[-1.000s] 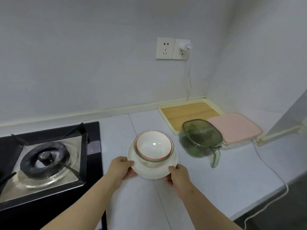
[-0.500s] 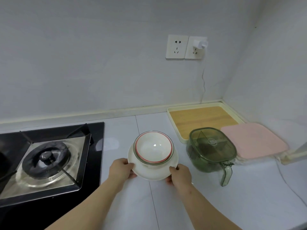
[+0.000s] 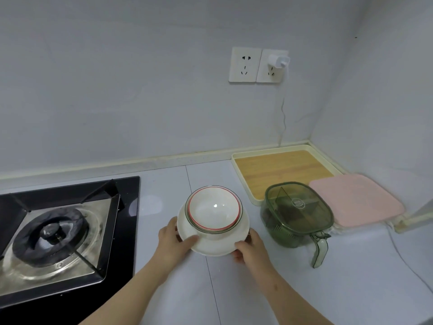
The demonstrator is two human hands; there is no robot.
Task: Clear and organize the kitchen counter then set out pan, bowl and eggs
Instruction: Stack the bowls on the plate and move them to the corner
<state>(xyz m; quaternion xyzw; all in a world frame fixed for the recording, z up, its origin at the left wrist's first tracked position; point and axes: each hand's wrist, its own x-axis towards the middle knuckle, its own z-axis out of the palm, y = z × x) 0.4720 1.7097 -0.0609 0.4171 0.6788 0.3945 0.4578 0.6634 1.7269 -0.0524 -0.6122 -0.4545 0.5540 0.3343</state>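
While left hand (image 3: 172,240) and right hand (image 3: 251,248) grip plate (image 3: 218,248) | green container (image 3: 297,212) beside | stove (image 3: 58,233) left

Bare left hand (image 3: 172,240), bare right hand (image 3: 250,247), bare forearms (image 3: 138,285).

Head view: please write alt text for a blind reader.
The left hand and right hand grip the near rim of a white plate carrying two nested bowls at a counter. A stove lies left; a green container, tray and pink mat lie right.
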